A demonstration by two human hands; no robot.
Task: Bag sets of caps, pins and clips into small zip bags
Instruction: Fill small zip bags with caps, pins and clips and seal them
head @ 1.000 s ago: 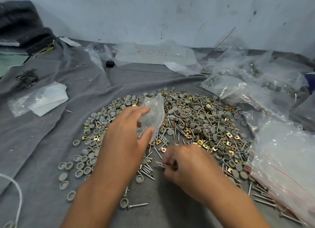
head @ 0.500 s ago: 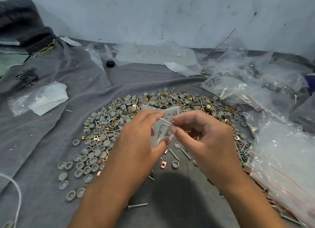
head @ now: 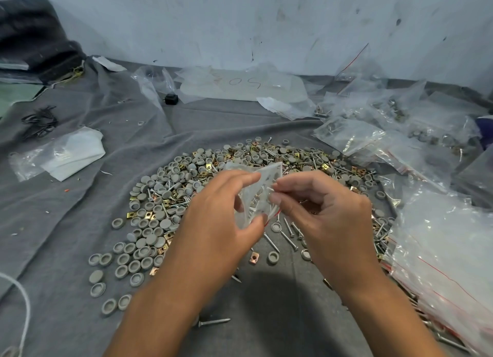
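I see a wrinkled grey cloth spread over the whole work surface, and a scuffed pale blue wall stands at the far side. A big round heap of small parts lies in the middle of the cloth: grey round plastic caps mostly on the left, shiny brass square clips mixed in, and thin silver metal pins mostly on the right. There are far too many to count.

The small clear plastic zip bag is up in the air over the heap, between my 2 hands. My left hand pinches it with thumb below and fingers on top. My right hand has curled fingers that pinch a few pins at the mouth of the bag. I cannot tell how many pins.

On the right lies a pile of clear zip bags with red lines. Far right are filled clear bags. On the left lies 1 clear bag with white paper inside. A small black block sits far back.
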